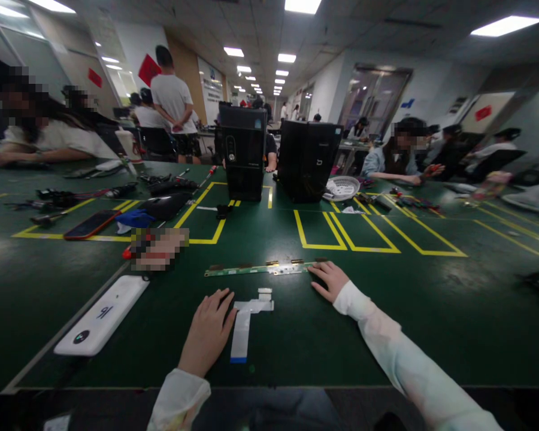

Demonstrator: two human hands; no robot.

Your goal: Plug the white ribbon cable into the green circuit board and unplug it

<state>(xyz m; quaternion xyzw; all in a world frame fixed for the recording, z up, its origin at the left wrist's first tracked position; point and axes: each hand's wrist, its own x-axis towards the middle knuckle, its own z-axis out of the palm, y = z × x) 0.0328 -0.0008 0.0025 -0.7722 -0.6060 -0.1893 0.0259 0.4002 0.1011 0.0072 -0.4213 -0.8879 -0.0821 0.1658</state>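
My left hand (209, 328) rests palm down on the green table, fingers stretched forward. Its thumb side is beside a white flat ribbon cable (241, 335), which has a blue end toward me and a bent upper part; whether they touch I cannot tell. My right hand (329, 280) lies with fingers extended at the right end of a long, narrow green circuit board strip (247, 270). The fingertips are at the board's end, apparently touching it. A shiny metallic section covers part of the strip near that hand. Neither hand grips anything.
A white power bank-like device (102, 315) lies at left, near a phone (92, 224) and a blue cloth-like item (137, 219). Two black computer towers (245, 152) stand across the table. A white basket (341, 188) sits right of them. Yellow tape (323, 246) marks rectangles; other people sit around.
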